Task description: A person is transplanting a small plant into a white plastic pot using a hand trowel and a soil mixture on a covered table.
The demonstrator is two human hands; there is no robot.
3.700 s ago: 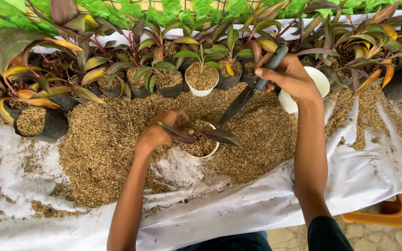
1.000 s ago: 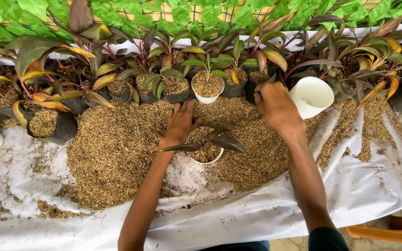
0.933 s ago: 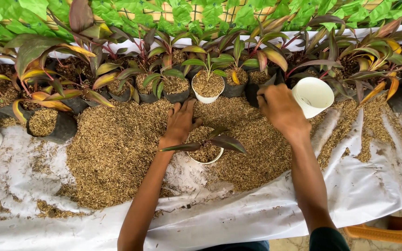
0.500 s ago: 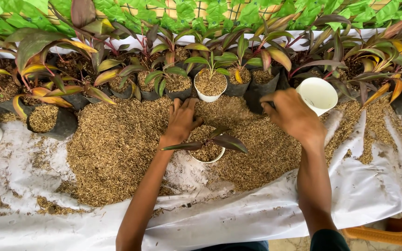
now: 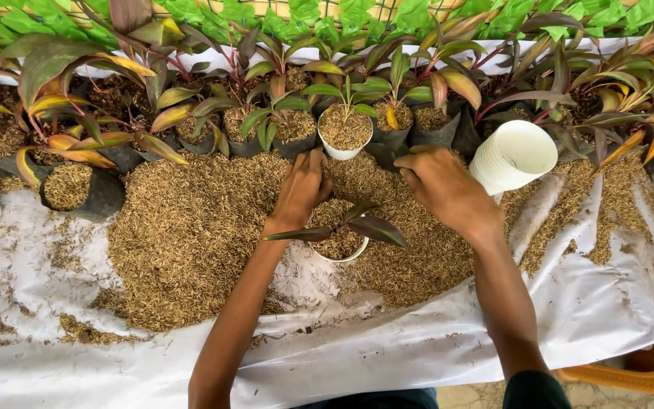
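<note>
Two bare hands work at a small white pot (image 5: 340, 254) sunk in a heap of rice husk (image 5: 191, 235) on a white sheet (image 5: 615, 303).

The left hand (image 5: 303, 185) lies palm-down on the husk at the pot's 11 o'clock, fingers close together and nearly flat, gripping nothing; so laid, it seems to steady or press the filling beside the seedling (image 5: 357, 226), whose dark leaves spread low across the rim. The right hand (image 5: 442, 189), at the pot's 2 o'clock, rests knuckles-up on the heap with fingers curled under; whether it encloses husk cannot be told. A stack of white cups (image 5: 512, 155) lies on its side at 3 o'clock of that hand, close by. Potted plants (image 5: 346, 121) already filled stand in a row at 12 o'clock.
</note>
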